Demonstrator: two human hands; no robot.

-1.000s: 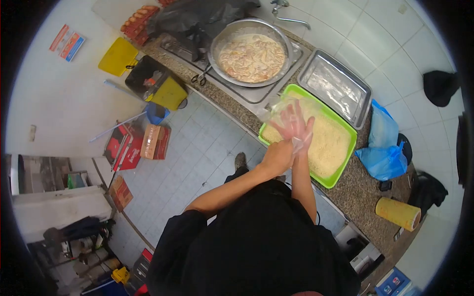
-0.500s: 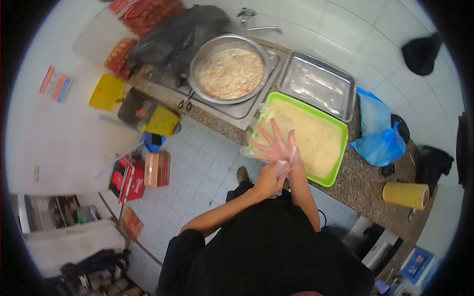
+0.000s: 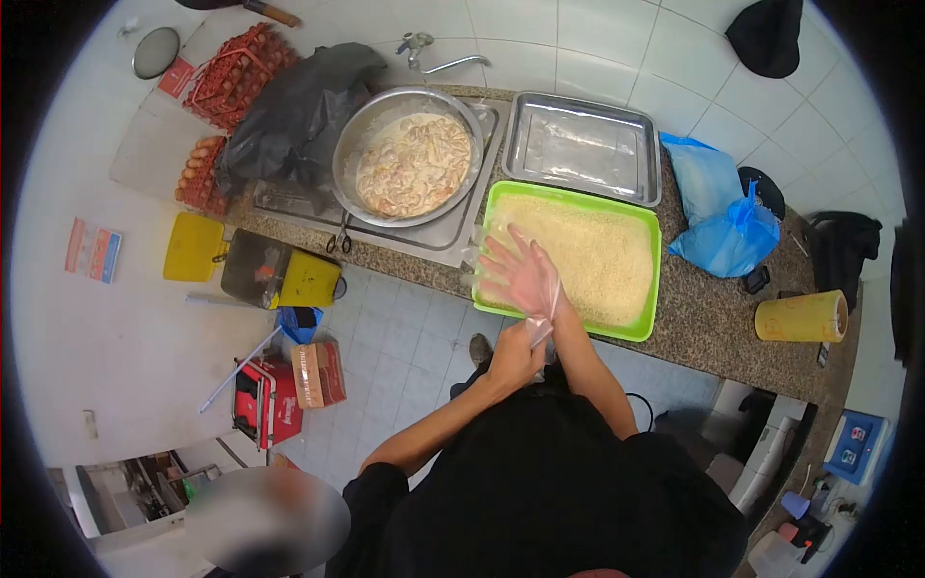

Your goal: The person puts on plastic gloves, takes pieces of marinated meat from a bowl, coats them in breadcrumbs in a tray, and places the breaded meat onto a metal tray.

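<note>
My right hand, inside a clear disposable plastic glove, is held palm up with its fingers spread, above the near left corner of a lime-green tray. Pale bread crumbs fill that tray. At the right wrist, my bare left hand is closed on the loose cuff of the glove. Left of the tray, a large metal bowl holds pieces in a creamy, pale coating. Behind the tray lies a shallow metal tray.
Scissors lie by the sink edge. Blue bags and a roll of cling film are on the right. Egg trays and a black bag stand left. Boxes sit on the floor. A blurred person is at lower left.
My view has shifted, and a blurred person now shows at lower left. The left hand still grips the glove cuff, and the right hand's fingers stay spread.
</note>
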